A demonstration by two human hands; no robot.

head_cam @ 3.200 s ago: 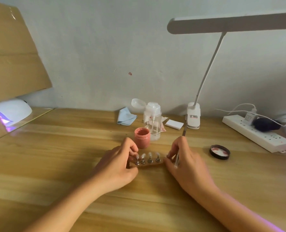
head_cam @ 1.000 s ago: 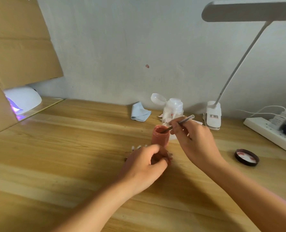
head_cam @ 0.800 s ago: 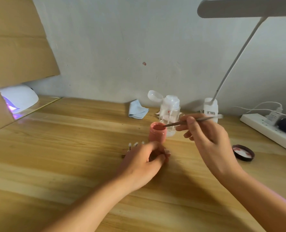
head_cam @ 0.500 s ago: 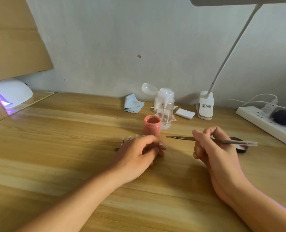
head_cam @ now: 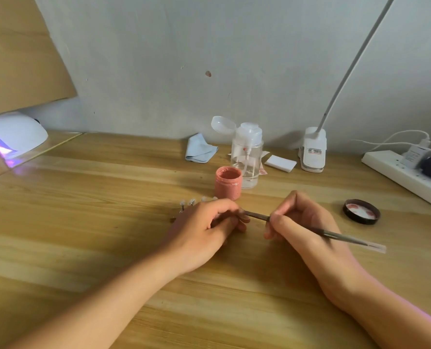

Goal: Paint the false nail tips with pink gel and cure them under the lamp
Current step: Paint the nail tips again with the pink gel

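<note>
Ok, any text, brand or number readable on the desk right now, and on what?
None reads clearly.
Lamp clamp: small label, red and dark print, too blurred to read.
Charger on the power strip: grey print, too small to read.
Pink jar: no label shows.

Smooth grained wood table (head_cam: 83,197), clear glossy plastic pump bottle (head_cam: 247,157), soft pale-blue cloth (head_cam: 199,151), glossy white plastic curing lamp (head_cam: 15,132), matt brown cardboard (head_cam: 20,59)

Soft even daylight; violet glow from curing lamp (head_cam: 12,137) at left; wide-angle edge bending.
</note>
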